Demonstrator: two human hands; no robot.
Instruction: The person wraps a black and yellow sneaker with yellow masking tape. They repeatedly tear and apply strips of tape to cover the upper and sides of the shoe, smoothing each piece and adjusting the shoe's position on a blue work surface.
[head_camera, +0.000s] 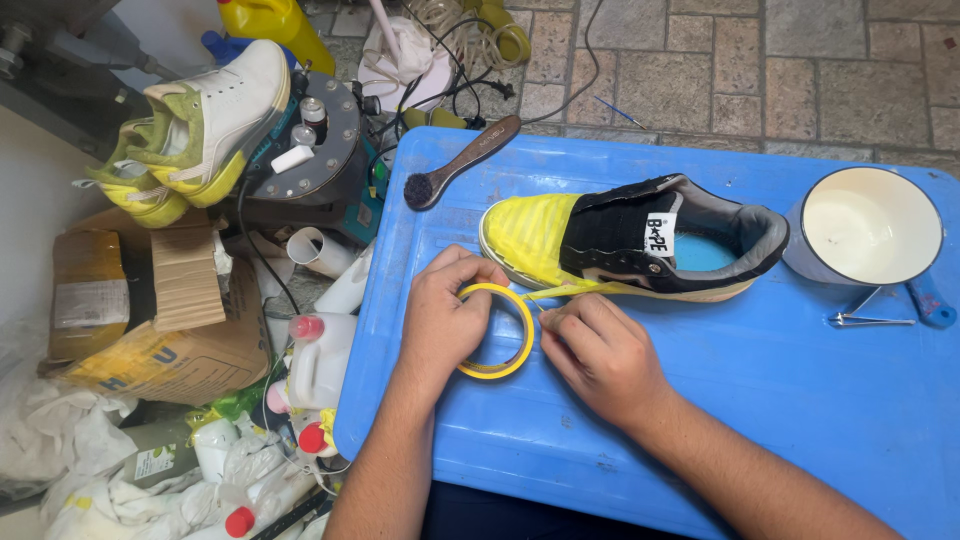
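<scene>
Left hand (443, 322) has its grip closed on a roll of yellow masking tape (497, 331), fingers through and around the ring, roll resting on the blue counter (800, 400). Right hand (598, 352) pinches the free strip of tape (585, 290) just beside the roll; the strip runs up to the sneaker (640, 240), which lies on its side near the counter's middle, toe to the left. Toe cap is already covered in yellow tape; black upper and blue insole are bare.

Step looks like masking along the sole edge. To do it well: keep the strip taut between both hands, lay it flush on the midsole line, press down as it goes to avoid wrinkles and gaps, overlap the toe tape slightly. Pinching near the free end gives control; a slack roll would let the strip twist and stick to itself.

Nearby: brush (460, 160) at the counter's far-left edge, white enamel mug (865, 228) right of the sneaker, metal tweezers (865, 318) just below it. A white and green sneaker (205, 125) sits on a machine off the counter.
</scene>
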